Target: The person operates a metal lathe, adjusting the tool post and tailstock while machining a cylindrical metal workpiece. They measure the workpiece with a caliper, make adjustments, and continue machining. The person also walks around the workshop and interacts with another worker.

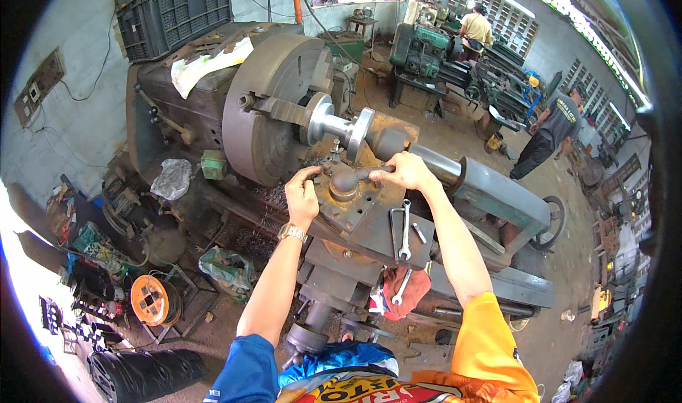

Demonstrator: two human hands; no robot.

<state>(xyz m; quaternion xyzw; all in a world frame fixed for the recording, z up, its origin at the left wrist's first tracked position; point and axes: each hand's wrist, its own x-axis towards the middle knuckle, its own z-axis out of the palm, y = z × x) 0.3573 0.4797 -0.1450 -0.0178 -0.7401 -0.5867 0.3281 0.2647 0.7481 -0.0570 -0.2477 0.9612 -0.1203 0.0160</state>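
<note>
At the lathe's tool post (349,211), my right hand (410,171) is closed round the clamping lever (348,182), near its outer end. The fingers of my left hand (302,198) are curled in at the post's left corner; what they pinch there is hidden. Just beyond both hands, a shiny flanged metal workpiece (334,124) is held between the big chuck (249,122) and the tailstock (504,193). To the right of the post lie a combination wrench (406,236) and a hex key (393,234). Another wrench (401,287) rests over a red cloth item (414,296).
Metal chips (273,198) lie below the chuck. The headstock carries a white-yellow cloth (206,67) and a black crate (177,16). An orange cable spool (150,300) stands at lower left. Two people, one in a yellow shirt (476,28), one in dark clothes (554,129), are farther off near a green lathe (426,55).
</note>
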